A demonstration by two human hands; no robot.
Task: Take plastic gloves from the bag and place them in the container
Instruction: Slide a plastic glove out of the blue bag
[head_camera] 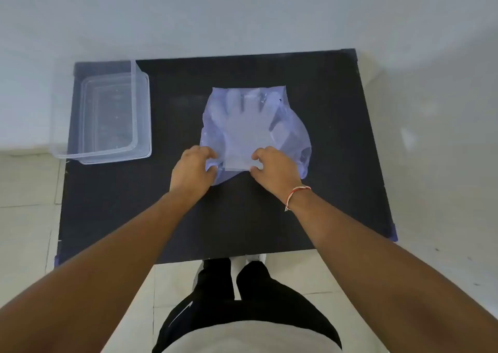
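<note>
Now the left hand [192,170] and right hand [272,170] pinch the bag [293,126] mouth. Thin gloves [242,126] may cling together and slip out.

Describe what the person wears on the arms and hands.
Both forearms are bare, with no sleeves in view, and both hands are bare too: no gloves, rings or watch show. The left hand and its wrist carry nothing. The right hand has one thing at the wrist: a thin thread bracelet in red and pale strands, with a loose end hanging.
</note>
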